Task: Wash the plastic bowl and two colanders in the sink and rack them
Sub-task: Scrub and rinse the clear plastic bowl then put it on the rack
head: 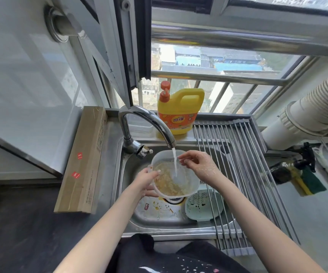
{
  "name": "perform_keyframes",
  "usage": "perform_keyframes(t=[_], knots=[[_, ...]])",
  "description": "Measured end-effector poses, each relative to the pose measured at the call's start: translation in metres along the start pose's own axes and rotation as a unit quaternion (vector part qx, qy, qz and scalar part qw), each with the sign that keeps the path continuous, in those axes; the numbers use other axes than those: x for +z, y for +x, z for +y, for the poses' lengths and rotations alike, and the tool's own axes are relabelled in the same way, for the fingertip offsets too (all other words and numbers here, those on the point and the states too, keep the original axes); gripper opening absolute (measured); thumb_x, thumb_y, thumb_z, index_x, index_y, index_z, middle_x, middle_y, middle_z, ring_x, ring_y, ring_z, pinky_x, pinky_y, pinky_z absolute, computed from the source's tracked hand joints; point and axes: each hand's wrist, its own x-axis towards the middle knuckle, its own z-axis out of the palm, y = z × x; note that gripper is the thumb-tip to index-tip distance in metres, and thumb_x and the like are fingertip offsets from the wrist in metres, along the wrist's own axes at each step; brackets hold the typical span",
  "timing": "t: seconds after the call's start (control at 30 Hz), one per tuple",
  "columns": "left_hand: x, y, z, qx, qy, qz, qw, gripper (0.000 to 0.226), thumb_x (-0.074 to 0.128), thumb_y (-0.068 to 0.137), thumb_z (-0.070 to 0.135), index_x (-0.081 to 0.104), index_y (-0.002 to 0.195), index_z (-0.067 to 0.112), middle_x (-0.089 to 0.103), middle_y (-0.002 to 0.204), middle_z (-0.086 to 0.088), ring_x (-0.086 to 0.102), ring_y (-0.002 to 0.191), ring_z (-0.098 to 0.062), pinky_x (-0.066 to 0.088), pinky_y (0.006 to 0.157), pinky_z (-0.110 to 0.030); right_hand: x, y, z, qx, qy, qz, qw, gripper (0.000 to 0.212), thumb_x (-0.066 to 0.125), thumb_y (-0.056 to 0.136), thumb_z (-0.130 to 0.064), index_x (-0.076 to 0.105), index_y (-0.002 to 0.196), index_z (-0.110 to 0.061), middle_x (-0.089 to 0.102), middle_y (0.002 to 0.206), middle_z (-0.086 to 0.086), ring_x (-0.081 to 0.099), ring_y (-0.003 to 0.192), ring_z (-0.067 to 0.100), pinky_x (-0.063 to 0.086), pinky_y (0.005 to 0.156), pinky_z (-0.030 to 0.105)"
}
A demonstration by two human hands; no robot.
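I hold a clear plastic bowl [176, 182] with yellowish residue over the sink [127, 194], under water running from the faucet [151, 125]. My left hand [146, 181] grips its near left rim. My right hand [198, 164], speckled with suds, pinches the far right rim. A pale green colander [204, 206] lies in the sink to the right, partly under the rack bars. A white, stained colander [159, 211] lies on the sink floor below the bowl, partly hidden by it.
A roll-up metal drying rack [238, 154] spans the sink's right side. A yellow detergent bottle [178, 109] stands on the ledge behind. A long cardboard box [84, 160] lies left of the sink. A green sponge [311, 182] and dark spray nozzle sit at right.
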Motion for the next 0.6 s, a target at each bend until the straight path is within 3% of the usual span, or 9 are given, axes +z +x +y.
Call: perform_keyframes(t=[0.3, 0.5, 0.6], knots=[[-0.002, -0.003, 0.003, 0.003, -0.014, -0.004, 1.0, 0.021, 0.052, 0.096, 0.022, 0.047, 0.115, 0.016, 0.061, 0.119, -0.015, 0.066, 0.08, -0.028, 0.057, 0.047, -0.038, 0.013, 0.003, -0.005, -0.001, -0.005, -0.012, 1.0, 0.016, 0.055, 0.093, -0.014, 0.068, 0.1, -0.016, 0.071, 0.087, -0.001, 0.065, 0.084, 0.009, 0.054, 0.083, 0.03], [-0.002, 0.004, 0.003, 0.0, -0.019, 0.0, 1.0, 0.021, 0.047, 0.096, 0.01, 0.046, 0.116, 0.016, 0.059, 0.115, -0.016, 0.064, 0.079, -0.028, 0.056, 0.055, -0.045, 0.023, 0.008, -0.015, -0.012, -0.068, -0.103, 0.992, 0.036, 0.044, 0.087, 0.008, 0.071, 0.1, -0.012, 0.071, 0.1, 0.002, 0.065, 0.093, 0.011, 0.054, 0.088, 0.028], [-0.001, 0.009, 0.001, -0.001, -0.037, -0.006, 0.999, 0.028, 0.046, 0.094, 0.005, 0.048, 0.121, 0.013, 0.059, 0.12, -0.018, 0.063, 0.09, -0.033, 0.056, 0.049, -0.042, 0.028, 0.015, -0.024, 0.008, -0.06, -0.047, 0.997, 0.035, 0.039, 0.09, 0.008, 0.071, 0.094, -0.006, 0.071, 0.097, 0.009, 0.064, 0.089, 0.015, 0.054, 0.087, 0.034]])
